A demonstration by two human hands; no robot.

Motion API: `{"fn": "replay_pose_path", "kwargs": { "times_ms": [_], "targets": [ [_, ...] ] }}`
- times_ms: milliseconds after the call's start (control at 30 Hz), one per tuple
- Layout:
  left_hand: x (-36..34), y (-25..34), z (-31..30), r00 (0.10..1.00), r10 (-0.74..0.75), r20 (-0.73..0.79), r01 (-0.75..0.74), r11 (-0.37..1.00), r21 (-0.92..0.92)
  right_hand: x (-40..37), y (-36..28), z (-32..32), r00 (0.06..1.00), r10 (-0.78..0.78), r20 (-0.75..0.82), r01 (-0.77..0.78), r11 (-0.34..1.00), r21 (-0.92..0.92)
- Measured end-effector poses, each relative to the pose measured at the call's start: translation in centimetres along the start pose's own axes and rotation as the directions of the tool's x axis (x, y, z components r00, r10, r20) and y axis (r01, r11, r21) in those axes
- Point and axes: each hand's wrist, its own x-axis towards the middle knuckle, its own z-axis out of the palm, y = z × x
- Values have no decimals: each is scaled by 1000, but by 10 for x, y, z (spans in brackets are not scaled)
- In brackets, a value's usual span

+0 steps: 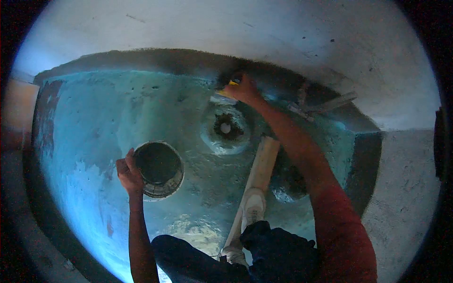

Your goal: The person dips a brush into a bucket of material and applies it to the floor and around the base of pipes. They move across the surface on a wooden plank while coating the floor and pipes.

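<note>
Left hand: fingers closed on the rim of the round can, which sits just to its right
Right hand: clamped on a yellow-handled tool, pressed against the dark wall edge
Below right hand: round drain, with a white pipe nearer the body

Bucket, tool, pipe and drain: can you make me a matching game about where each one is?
Things:
1. bucket
2. tool
3. pipe
4. drain

Places:
A. in the right hand, up by the dark edge
B. round, in the middle of the blue floor
C. gripped at the rim by the left hand
D. lying slanted beside the right arm

Pairs: 1-C, 2-A, 3-D, 4-B
</note>
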Motion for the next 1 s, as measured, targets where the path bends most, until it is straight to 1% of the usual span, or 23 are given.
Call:
{"fn": "replay_pose_path", "kwargs": {
  "times_ms": [67,133,167,233,267,300,400,500,567,633,667,700,733,767,800,867,967,1000],
  "targets": [
    [0,13,-2,998,-57,-8,57,998,-4,-22,-26,-27,1000,-6,-6,7,972,234],
    [0,13,-2,999,-42,-15,42,999,18,-40,-34,-41,999,-1,-37,8,982,188],
    [0,13,-2,999,-34,-18,34,999,30,-45,-29,-43,998,4,-66,-2,1000,25],
    [0,19,0,999,-37,-23,39,997,72,-50,-9,-41,993,-12,-120,-13,978,-209],
    [0,21,0,999,-41,-28,44,995,92,-51,14,-32,990,-31,-141,-9,960,-278],
    [0,19,2,999,-45,-23,47,996,78,-51,18,-32,986,-53,-158,-5,938,-347],
    [-1,17,3,999,-50,-20,51,997,57,-47,25,-44,993,-62,-98,22,931,-364],
    [0,26,1,999,-20,-38,23,997,78,-41,10,-33,987,-67,-144,4,919,-395],
    [0,27,2,999,14,-46,-9,995,104,-32,-4,-17,978,-198,-67,149,884,-443],
    [0,39,5,995,-93,-45,93,996,-1,-15,-11,6,976,-218,-9,194,885,-423],
    [0,42,4,989,-146,-40,144,988,-52,-2,-4,28,985,-174,15,167,909,-381],
    [-1,42,3,992,-121,-34,121,992,19,3,-5,46,991,-128,43,135,933,-333],
    [0,42,6,995,-95,-24,96,992,83,4,-21,50,978,-123,167,160,960,-230],
    [1,43,8,998,-68,-13,69,987,145,7,-38,53,949,-129,286,170,977,-125],
    [1,45,8,999,-33,-24,36,990,134,7,-53,56,905,-145,401,166,986,-19],
    [1,46,8,998,36,-46,-30,993,113,-7,-71,69,765,-316,562,289,947,140],
    [4,48,6,999,7,-44,-3,996,94,-26,-93,70,562,-507,654,538,824,177],
    [3,47,8,999,1,-45,3,996,84,-27,-91,68,557,-512,654,496,836,234]
  ]
}}
